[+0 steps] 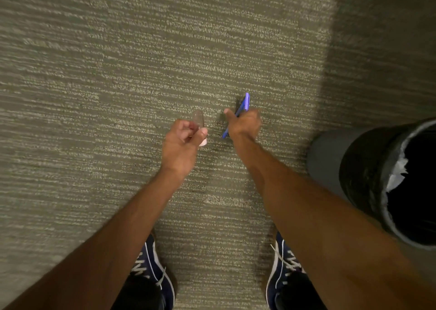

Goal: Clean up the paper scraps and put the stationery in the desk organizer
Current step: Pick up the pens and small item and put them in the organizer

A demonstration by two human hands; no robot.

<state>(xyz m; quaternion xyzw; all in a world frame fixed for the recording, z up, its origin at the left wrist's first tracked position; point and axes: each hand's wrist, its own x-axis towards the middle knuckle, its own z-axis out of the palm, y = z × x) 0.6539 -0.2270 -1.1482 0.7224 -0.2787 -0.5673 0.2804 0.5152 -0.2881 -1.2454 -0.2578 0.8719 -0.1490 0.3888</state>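
Note:
I look straight down at a grey-green carpet. My left hand [182,144] is closed around a small clear plastic item with a pale pink end [199,126], which sticks out above and beside the thumb; the blur hides what it is. My right hand [244,123] grips a blue pen [243,105] along with a darker pen; the blue tip pokes out above the fist and its other end shows below at the left. Both hands hang over the carpet, a short gap apart. No desk organizer is in view.
A round grey trash bin [330,153] with a black liner [368,168] stands at the right edge, white paper scraps [398,170] inside. My two dark blue sneakers [151,269] stand at the bottom. A shadowed strip of carpet [387,50] runs down the right.

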